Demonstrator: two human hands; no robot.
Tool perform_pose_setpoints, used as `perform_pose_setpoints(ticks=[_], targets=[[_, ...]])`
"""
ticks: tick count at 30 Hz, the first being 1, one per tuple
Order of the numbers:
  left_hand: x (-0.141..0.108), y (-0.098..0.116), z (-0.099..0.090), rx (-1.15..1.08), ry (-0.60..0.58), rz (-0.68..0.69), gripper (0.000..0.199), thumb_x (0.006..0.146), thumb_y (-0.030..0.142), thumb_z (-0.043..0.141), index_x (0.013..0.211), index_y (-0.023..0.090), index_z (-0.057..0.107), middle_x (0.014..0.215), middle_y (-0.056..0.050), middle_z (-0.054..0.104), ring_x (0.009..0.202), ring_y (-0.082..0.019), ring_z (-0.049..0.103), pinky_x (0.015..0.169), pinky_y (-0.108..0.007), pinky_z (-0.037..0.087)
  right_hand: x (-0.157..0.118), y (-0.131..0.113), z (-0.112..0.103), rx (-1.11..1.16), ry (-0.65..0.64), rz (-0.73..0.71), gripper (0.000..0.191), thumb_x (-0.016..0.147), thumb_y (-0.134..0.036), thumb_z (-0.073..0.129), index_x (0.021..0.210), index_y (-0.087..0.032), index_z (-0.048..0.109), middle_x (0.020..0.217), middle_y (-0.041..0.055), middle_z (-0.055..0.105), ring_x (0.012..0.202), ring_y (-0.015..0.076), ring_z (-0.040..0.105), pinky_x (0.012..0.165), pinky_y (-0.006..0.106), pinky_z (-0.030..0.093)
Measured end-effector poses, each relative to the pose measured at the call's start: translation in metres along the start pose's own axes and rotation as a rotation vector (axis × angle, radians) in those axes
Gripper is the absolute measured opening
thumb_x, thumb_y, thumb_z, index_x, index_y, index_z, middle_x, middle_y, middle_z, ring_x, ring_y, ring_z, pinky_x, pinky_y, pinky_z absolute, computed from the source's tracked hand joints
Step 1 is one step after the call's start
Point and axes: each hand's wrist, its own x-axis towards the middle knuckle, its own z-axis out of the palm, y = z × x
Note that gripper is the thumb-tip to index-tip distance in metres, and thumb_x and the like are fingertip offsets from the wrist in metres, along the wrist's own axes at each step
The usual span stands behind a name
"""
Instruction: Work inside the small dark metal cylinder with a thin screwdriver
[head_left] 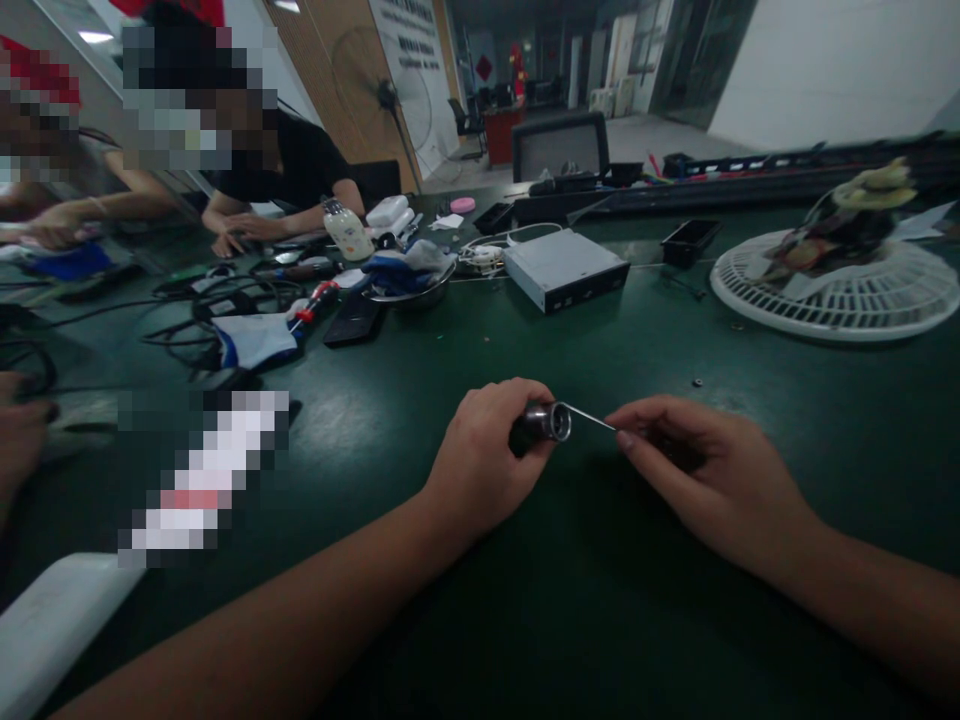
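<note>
My left hand [491,450] is wrapped round a dark, shiny metal cylinder [547,422], whose open hollow end faces right and toward me. Between the thumb and forefinger of my right hand [709,465] is a thin, straight metal rod [592,416]. It slants up to the left, and its far tip is at the cylinder's rim; whether it touches or reaches inside, I cannot tell. The rest of the cylinder is hidden by my left fingers. Both hands are held over the dark green table [525,620].
A silver disc drive [566,268] lies beyond my hands. To its right is a white fan grille [832,290] with a motor on it. Cables, a red-and-black screwdriver [319,298] and a metal bowl [412,290] fill the left. Co-workers [277,190] sit across the table.
</note>
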Motion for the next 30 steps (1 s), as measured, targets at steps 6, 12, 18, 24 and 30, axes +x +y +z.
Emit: perform_pose_setpoints(ticks=[6, 12, 18, 24, 30], targets=[[0.0000, -0.0033, 0.0068, 0.010, 0.064, -0.010, 0.022, 0.081, 0.016, 0.071, 0.098, 0.022, 0.060, 0.090, -0.001, 0.069, 0.083, -0.017, 0.062, 0.076, -0.035, 0.050, -0.0001, 0.0034, 0.0005, -0.048, -0.024, -0.063, 0.020, 0.093, -0.024, 0.061, 0.103, -0.024, 0.078, 0.085, 0.0037, 0.076, 0.065, 0.0146, 0.067, 0.053, 0.025, 0.050], [0.0011, -0.0024, 0.0054, -0.008, 0.056, 0.057, 0.020, 0.079, 0.011, 0.068, 0.095, 0.021, 0.062, 0.087, 0.000, 0.069, 0.081, -0.017, 0.060, 0.076, -0.036, 0.047, 0.0000, 0.0007, 0.0001, -0.026, -0.030, -0.117, 0.022, 0.092, -0.021, 0.061, 0.104, -0.024, 0.079, 0.083, 0.0034, 0.074, 0.061, 0.0130, 0.064, 0.051, 0.025, 0.047], [0.0021, -0.0027, 0.0040, 0.001, 0.082, 0.032, 0.022, 0.078, 0.010, 0.069, 0.095, 0.022, 0.063, 0.088, 0.000, 0.068, 0.083, -0.017, 0.061, 0.077, -0.036, 0.047, 0.0002, -0.0007, -0.0013, -0.035, -0.074, -0.124, 0.021, 0.090, -0.020, 0.062, 0.101, -0.024, 0.079, 0.081, 0.0027, 0.073, 0.059, 0.0126, 0.063, 0.051, 0.025, 0.047], [0.0023, -0.0005, 0.0030, -0.007, 0.042, 0.055, 0.022, 0.079, 0.008, 0.068, 0.096, 0.021, 0.063, 0.091, -0.001, 0.070, 0.085, -0.018, 0.063, 0.079, -0.036, 0.048, -0.0007, 0.0015, -0.0003, -0.076, -0.015, -0.070, 0.020, 0.091, -0.021, 0.062, 0.102, -0.025, 0.078, 0.082, 0.0023, 0.074, 0.059, 0.0127, 0.063, 0.050, 0.025, 0.047], [0.0040, -0.0007, 0.0042, -0.018, 0.042, 0.080, 0.025, 0.077, 0.005, 0.067, 0.095, 0.021, 0.063, 0.091, 0.000, 0.070, 0.086, -0.017, 0.064, 0.080, -0.034, 0.048, 0.0004, 0.0023, -0.0019, -0.060, -0.068, -0.181, 0.021, 0.092, -0.019, 0.061, 0.104, -0.023, 0.078, 0.083, 0.0024, 0.073, 0.061, 0.0123, 0.063, 0.052, 0.025, 0.047]])
